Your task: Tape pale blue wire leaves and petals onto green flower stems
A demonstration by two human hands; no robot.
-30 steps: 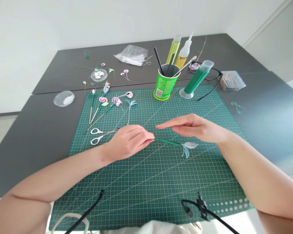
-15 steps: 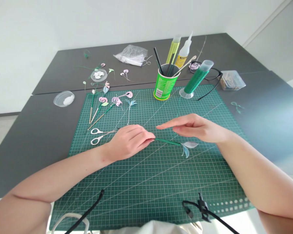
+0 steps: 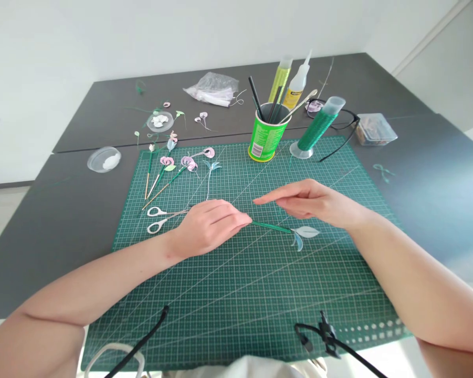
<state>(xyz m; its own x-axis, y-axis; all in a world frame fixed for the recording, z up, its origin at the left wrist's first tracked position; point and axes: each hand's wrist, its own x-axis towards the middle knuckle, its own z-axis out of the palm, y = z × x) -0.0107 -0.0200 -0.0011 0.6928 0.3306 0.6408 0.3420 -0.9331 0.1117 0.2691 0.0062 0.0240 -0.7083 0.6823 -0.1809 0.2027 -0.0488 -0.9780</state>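
My left hand [image 3: 208,227] rests on the green cutting mat [image 3: 240,294] with its fingers pinched on one end of a thin green stem [image 3: 271,227]. The stem lies to the right and ends in pale blue and white petals [image 3: 304,234]. My right hand [image 3: 311,202] hovers just above the stem, fingers stretched out together and pointing left, holding nothing I can see. White-handled scissors [image 3: 161,219] lie on the mat just left of my left hand.
Several pink paper flowers on stems [image 3: 173,165] lie at the mat's far left. A green cup of tools [image 3: 265,136], a spool of green wire [image 3: 317,128], two glue bottles [image 3: 289,81], black glasses [image 3: 344,128], a clear box [image 3: 376,129], small dishes [image 3: 103,159] and a plastic bag [image 3: 214,88] stand behind.
Almost nothing has moved. My right hand has lifted slightly above the stem, and the view has shifted a little.
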